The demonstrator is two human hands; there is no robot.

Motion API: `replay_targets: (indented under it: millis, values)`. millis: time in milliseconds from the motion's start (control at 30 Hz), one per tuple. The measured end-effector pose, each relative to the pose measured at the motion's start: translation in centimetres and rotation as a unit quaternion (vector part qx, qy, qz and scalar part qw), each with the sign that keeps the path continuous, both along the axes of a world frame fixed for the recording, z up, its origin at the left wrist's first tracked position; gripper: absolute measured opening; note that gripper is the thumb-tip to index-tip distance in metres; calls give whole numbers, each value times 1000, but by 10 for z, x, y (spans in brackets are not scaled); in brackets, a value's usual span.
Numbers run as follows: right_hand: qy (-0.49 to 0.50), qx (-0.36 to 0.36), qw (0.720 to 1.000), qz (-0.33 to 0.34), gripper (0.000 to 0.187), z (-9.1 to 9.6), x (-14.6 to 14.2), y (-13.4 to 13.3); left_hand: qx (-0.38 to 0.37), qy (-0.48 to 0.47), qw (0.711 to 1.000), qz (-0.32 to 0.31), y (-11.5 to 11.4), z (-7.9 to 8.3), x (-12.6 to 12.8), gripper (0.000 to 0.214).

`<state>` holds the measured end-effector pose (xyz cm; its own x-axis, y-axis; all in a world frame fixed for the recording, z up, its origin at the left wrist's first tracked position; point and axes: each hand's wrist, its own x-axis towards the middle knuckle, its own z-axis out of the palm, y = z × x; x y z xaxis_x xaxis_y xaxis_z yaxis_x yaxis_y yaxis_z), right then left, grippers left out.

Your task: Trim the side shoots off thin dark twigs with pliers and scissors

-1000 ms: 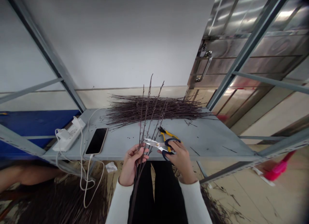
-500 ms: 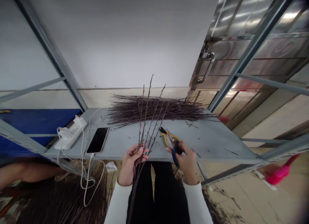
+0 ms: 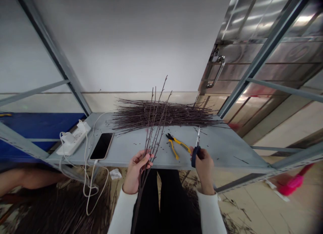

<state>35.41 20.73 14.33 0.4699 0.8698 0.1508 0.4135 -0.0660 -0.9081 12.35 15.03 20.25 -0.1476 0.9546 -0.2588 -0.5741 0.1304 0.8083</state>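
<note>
My left hand is closed round a thin dark branch whose several twigs fan upward over the shelf. Its thicker stem runs down past my wrist toward my lap. At the shelf's front right, my right hand grips scissors with dark blue handles, the blades pointing away from me. Between my hands lie yellow-and-black cutting pliers, handles spread. Behind them a large pile of dark twigs stretches across the back of the grey shelf.
On the left stand a phone and a white power strip with cables hanging over the edge. Metal posts frame both sides. More twigs lie on the floor, near another person's leg.
My right hand has moved right with the scissors, away from the pliers, and the blades now point more straight ahead. The branch's tips have swung slightly right while my left hand stays put.
</note>
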Motion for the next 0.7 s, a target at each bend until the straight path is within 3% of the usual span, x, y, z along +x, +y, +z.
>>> replay_targets:
  millis: [133,267,500,700]
  values:
    - [-130,-48,990,-20,46,-27,19,8,-2,8,1000,-3,0,-1,-1,32]
    - [-169,-73,982,-29,44,-45,33,12,0,9,1000,-6,0,-3,-2,31]
    - [-192,-96,976,-47,36,-58,50,14,6,1,1000,-4,1,-4,-1,30]
    - [-209,-83,973,-55,34,-64,49,16,10,-3,1000,-8,1,-4,-1,31]
